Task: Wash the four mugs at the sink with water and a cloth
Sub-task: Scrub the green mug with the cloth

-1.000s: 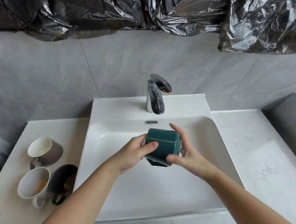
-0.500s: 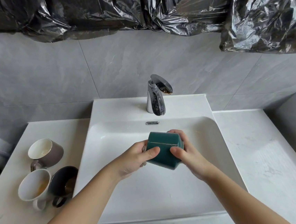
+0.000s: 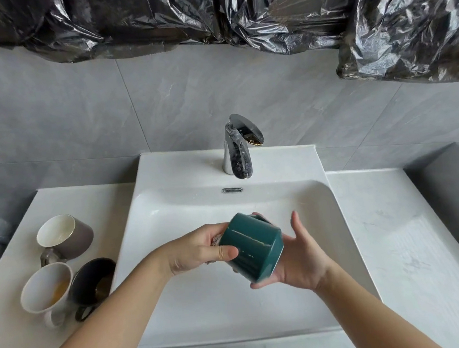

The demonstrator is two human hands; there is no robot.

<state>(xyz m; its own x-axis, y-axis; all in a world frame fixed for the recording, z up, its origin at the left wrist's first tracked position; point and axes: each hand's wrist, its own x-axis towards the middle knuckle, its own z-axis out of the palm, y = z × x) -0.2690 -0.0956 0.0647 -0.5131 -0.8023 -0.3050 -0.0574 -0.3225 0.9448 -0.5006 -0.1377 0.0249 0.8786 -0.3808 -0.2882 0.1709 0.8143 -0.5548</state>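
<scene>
A dark green mug point(image 3: 251, 249) is held tilted over the white sink basin point(image 3: 207, 302), its base turned toward me. My left hand point(image 3: 193, 250) holds a small greyish cloth point(image 3: 215, 240) against the mug's left end, thumb lying on the mug's side. My right hand point(image 3: 304, 259) cradles the mug from below and the right, with the thumb under it and a fingertip behind it; one finger sticks up free. The mug's opening is hidden from me. No water runs from the tap point(image 3: 238, 150).
Three mugs stand on the counter left of the basin: a grey-brown one point(image 3: 66, 236) lying tilted, a white one point(image 3: 44, 289) with yellowish residue, and a black one point(image 3: 92, 279). The white counter point(image 3: 397, 241) extends to the right. Black plastic sheeting point(image 3: 263, 10) hangs above.
The green mug has turned and tipped so its base points down toward me. My right hand slid beneath it and its fingers spread; my left hand stays at the mug's left end.
</scene>
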